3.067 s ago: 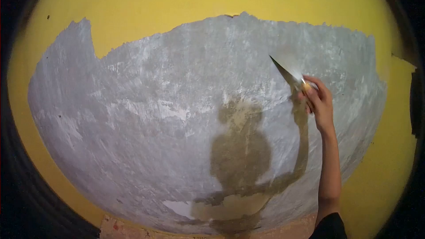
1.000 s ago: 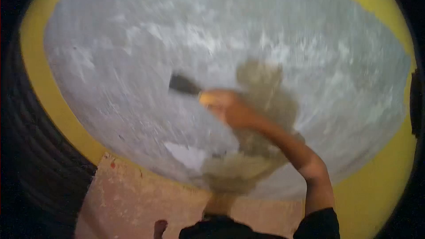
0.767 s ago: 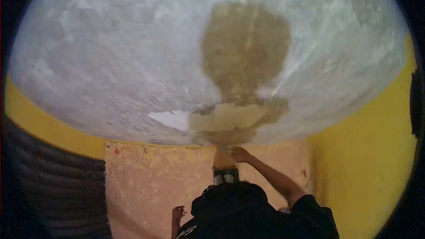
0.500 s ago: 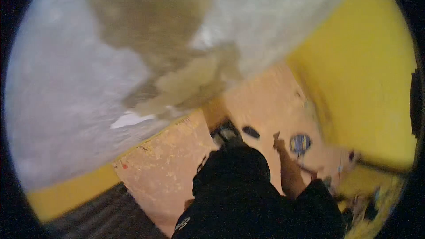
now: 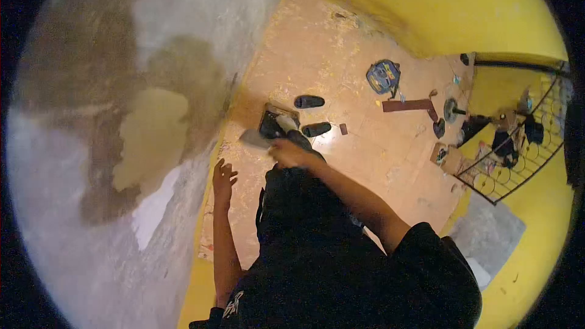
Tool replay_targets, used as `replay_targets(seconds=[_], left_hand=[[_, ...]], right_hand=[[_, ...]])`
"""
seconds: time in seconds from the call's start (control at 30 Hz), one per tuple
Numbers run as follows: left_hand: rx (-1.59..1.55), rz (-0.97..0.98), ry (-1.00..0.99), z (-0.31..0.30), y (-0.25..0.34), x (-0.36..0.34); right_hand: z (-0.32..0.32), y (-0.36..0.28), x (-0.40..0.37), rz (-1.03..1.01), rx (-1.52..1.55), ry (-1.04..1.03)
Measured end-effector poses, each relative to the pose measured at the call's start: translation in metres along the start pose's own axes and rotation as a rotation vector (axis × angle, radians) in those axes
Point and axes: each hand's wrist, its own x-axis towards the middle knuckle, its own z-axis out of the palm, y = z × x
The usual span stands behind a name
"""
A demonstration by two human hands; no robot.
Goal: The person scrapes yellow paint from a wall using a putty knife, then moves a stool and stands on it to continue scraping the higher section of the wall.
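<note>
My right hand (image 5: pixel 290 153) is closed round a scraper with a flat grey blade (image 5: pixel 255 139), slightly blurred, held in front of my body above the floor. To its left my left hand (image 5: pixel 225 181) is raised beside the wall, its fingers apart and curled a little, with nothing in them. The grey wall (image 5: pixel 55 164) fills the left side. On it are a dark brown damp-looking area (image 5: pixel 91 36), a paler beige patch (image 5: pixel 152 122) and a white patch (image 5: pixel 155 210). Neither hand visibly touches the wall.
My foot is by a dark-topped support (image 5: pixel 268 123) near the wall. Black slippers (image 5: pixel 309 101), a backpack (image 5: pixel 384 77) and yellow flakes lie on the tiled floor (image 5: pixel 378 164). A metal rack (image 5: pixel 512 170) with clutter stands right, against a yellow wall (image 5: pixel 463 6).
My view has turned, so the wall now lies at the left and more floor shows. My left hand has come into sight, and my right hand is now in front of me with the scraper.
</note>
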Motion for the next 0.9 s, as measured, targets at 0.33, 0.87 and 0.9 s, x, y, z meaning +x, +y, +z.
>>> replay_targets(seconds=[0.33, 0.87, 0.9], left_hand=[[-0.711, -0.163, 0.063, 0.052, 0.001, 0.034], [-0.479, -0.073, 0.275, -0.007, -0.051, 0.102], [-0.394, -0.015, 0.255, -0.023, -0.051, 0.11]], right_hand=[[-0.055, -0.067, 0.014, 0.304, 0.276, -0.329], [-0.028, -0.016, 0.011, 0.616, 0.227, -0.225], [-0.026, -0.005, 0.01, 0.545, 0.216, -0.209]])
